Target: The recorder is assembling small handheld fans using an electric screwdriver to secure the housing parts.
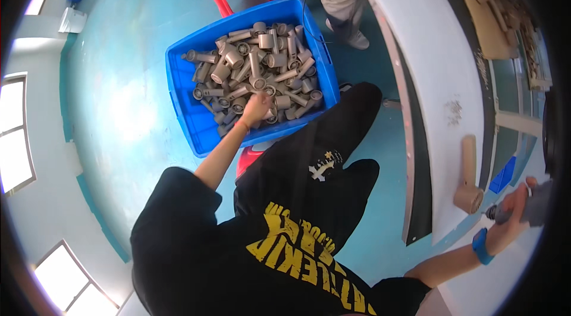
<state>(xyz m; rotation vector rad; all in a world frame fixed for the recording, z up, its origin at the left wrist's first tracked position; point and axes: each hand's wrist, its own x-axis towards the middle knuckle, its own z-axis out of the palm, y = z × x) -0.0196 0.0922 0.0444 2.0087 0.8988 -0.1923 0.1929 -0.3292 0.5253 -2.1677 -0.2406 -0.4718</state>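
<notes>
Teal floor (131, 108) is being partly covered by a blue bin (187, 119) heaped with grey-brown handled parts (254, 63), among which the left hand (257, 108) is being held, fingers curled; whether a part is being gripped cannot be told. On the white-topped bench (428, 54), a single handled part (468, 164) is being supported, and just beside it a grey power tool (537, 204) is being gripped by the closed right hand (515, 206).

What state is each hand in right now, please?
Left hand: among parts in the bin; grip cannot be told.
Right hand: closed, holding a power tool.
</notes>
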